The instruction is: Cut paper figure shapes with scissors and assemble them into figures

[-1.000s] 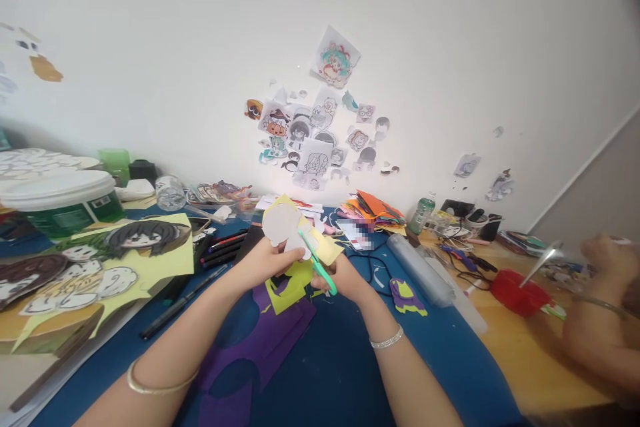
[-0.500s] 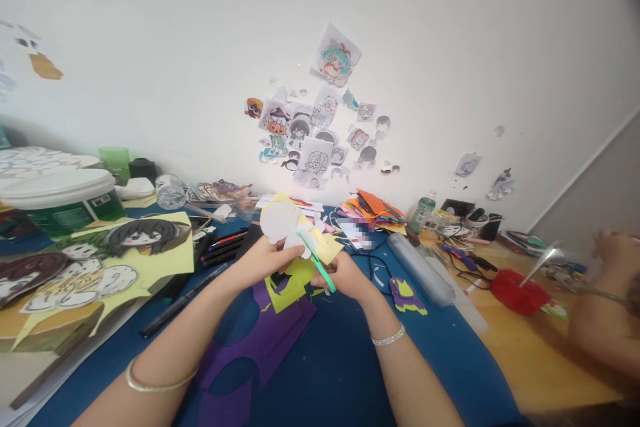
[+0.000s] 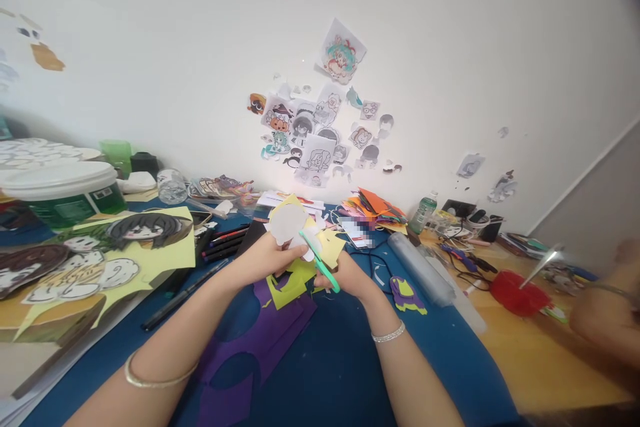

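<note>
Green scissors (image 3: 326, 273) sit in the right hand (image 3: 351, 275), blades directed at the white paper shape (image 3: 287, 221), which the left hand (image 3: 264, 257) pinches, seemingly for keeping it steady. Below the left hand, yellow paper (image 3: 295, 285) lies upon purple paper (image 3: 280, 332).

The other person's bare arm (image 3: 607, 313) is cut by the right edge of the frame, and its hand is blurred. The small white-and-red card (image 3: 357, 232) near the centre is covered by blocky pixels, so its print cannot be read.
</note>
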